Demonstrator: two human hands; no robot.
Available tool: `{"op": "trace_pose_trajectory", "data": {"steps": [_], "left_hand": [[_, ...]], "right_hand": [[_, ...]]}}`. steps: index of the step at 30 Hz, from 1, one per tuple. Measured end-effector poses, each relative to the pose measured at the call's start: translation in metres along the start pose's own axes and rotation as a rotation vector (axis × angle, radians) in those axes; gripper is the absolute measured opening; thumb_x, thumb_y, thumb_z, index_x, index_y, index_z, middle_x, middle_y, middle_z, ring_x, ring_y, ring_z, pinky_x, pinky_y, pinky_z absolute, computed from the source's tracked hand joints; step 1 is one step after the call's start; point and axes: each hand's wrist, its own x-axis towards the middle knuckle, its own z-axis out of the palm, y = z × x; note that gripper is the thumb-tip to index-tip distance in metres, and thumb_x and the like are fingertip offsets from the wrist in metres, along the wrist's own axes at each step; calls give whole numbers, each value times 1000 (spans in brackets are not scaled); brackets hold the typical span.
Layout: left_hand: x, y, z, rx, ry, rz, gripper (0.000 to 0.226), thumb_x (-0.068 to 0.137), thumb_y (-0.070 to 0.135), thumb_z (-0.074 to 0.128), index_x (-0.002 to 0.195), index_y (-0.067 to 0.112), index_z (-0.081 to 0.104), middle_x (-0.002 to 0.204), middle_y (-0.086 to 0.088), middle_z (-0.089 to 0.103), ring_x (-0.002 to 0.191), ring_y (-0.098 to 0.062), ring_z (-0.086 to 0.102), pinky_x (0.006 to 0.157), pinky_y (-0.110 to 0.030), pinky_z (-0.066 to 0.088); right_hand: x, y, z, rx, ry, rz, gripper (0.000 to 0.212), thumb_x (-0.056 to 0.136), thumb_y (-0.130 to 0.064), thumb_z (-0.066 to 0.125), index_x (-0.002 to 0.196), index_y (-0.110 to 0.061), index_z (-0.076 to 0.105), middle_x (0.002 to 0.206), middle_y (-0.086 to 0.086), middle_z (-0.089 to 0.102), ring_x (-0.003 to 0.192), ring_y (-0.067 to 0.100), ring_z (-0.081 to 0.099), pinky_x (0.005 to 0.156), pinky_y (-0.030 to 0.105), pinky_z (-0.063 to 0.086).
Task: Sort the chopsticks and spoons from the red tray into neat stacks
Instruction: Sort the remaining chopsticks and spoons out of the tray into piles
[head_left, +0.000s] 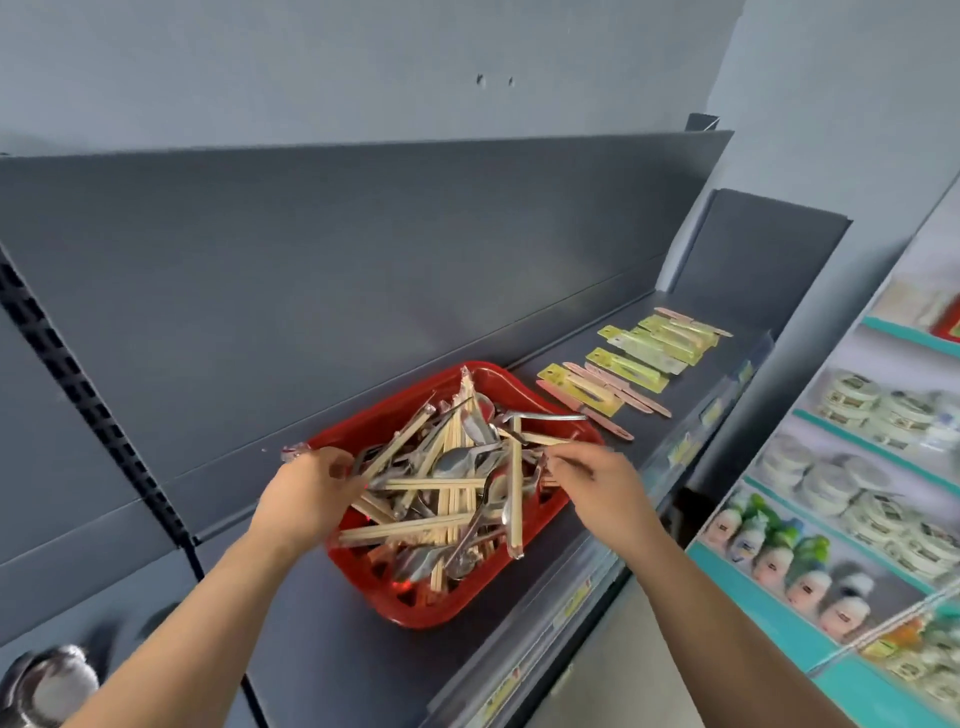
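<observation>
A red tray sits on a dark grey shelf, heaped with wooden chopsticks and metal spoons lying in all directions. My left hand is at the tray's left rim, its fingers curled among the ends of some chopsticks and utensils. My right hand hovers over the tray's right rim, fingertips pinching the end of a thin piece from the pile; what kind it is I cannot tell.
Flat yellow-green and pink packaged items lie in a row on the shelf beyond the tray. A second rack at right holds round tins and bottles. A shiny metal object is at bottom left.
</observation>
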Motion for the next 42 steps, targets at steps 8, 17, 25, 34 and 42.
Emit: {"op": "trace_pose_trajectory", "data": {"steps": [8,17,25,34,42], "left_hand": [[21,10,12,8,25,-10,10,81,19,72,90,17,74,86,4,73,74,-14,63,68,-25,46],[32,45,38,1,-131,-70,36,73,38,81,105,26,69,94,15,67,78,2,59,62,-6,38],[20,49,47,-65,-58,-185,33,67,26,86,97,25,73,76,19,66,69,9,60,59,-1,40],[8,48,45,35,235,-250,19,76,22,78,94,21,71,87,10,70,74,-7,62,65,-16,45],[6,39,38,133,132,-370,21,79,29,75,96,17,71,83,4,68,73,-14,61,62,-25,45]], "right_hand": [[69,11,10,-118,-195,-68,20,91,-20,64,108,-17,73,99,-13,70,92,-2,64,86,19,51],[140,15,41,-440,-572,-240,47,81,-33,74,126,-22,64,125,-3,65,109,13,61,87,24,46],[172,23,56,-420,-746,-238,39,68,-23,82,97,-29,57,78,-11,70,73,2,66,72,31,55],[177,13,55,-276,-671,-375,16,83,-20,69,70,-24,60,73,1,69,61,8,60,58,28,49],[176,10,55,-393,-675,-272,30,79,-37,71,76,-9,59,79,2,67,69,20,66,65,36,54]]}}
